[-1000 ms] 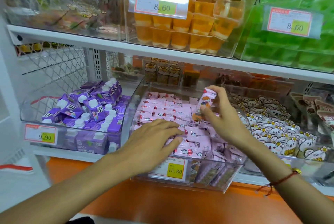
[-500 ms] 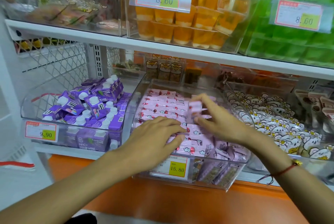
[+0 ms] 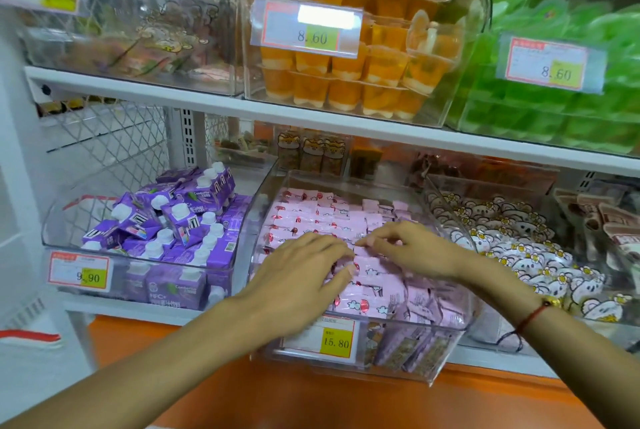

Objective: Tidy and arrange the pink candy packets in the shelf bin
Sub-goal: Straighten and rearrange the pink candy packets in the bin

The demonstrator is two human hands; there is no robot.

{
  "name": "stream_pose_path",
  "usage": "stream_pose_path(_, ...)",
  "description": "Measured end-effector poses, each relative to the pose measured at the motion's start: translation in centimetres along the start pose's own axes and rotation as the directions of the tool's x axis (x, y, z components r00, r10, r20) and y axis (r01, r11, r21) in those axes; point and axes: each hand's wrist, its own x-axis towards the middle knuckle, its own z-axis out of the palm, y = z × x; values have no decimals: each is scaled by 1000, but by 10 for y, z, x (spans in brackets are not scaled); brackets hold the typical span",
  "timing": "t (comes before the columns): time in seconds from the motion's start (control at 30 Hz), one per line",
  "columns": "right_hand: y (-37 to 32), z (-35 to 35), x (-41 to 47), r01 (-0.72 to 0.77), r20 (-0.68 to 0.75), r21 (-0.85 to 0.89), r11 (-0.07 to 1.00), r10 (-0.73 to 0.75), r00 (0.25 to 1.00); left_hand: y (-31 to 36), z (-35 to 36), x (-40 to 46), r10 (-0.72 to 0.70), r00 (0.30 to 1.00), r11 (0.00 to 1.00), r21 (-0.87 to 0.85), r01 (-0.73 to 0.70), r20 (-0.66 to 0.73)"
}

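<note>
Pink candy packets [image 3: 313, 217] lie in rows inside a clear plastic shelf bin [image 3: 446, 349] on the lower shelf, with a 15.80 price tag [image 3: 320, 338] on its front. At the bin's front right, several packets stand jumbled on edge. My left hand [image 3: 301, 276] lies flat on the packets at the front left, fingers straight and pressing down. My right hand [image 3: 412, 248] sits just right of it over the middle rows. Its bent fingertips and thumb pinch one pink packet [image 3: 362, 250] down among the others.
A bin of purple drink cartons [image 3: 173, 220] stands to the left, a bin of white cartoon-wrapped sweets [image 3: 519, 245] to the right. The upper shelf [image 3: 311, 117] overhangs with orange jelly cups [image 3: 346, 75] and green packs [image 3: 554, 110]. An orange ledge [image 3: 311, 394] runs below.
My right hand held one pink packet upright above the bin, then brought it down into the rows. My left hand stayed pressed on the front packets. The view moved closer.
</note>
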Motion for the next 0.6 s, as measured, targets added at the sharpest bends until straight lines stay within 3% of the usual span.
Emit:
stream_pose_path(0.1, 2, -2, 14, -62, -179, -113, 992, 41, 983, -4, 1, 21, -51, 998, 999, 5, 51, -37)
stream_pose_path(0.2, 1, 2, 27, -100, -150, -199, 975, 71, 986, -8, 3, 39, -124, 992, 989, 75, 126, -21)
stream_pose_path(0.37, -2, 0, 37, -179, -112, -154, 972, 163, 980, -10, 11, 51, -255, 967, 964, 85, 253, 13)
stream_pose_path(0.47, -3, 5, 36, -153, -161, -201, 967, 121, 979, -8, 15, 52, -275, 961, 957, 92, 275, -10)
stream_pose_path(0.6, 4, 20, 28, -56, -296, -310, 949, -41, 954, -9, 17, 51, -285, 958, 954, 87, 286, -18)
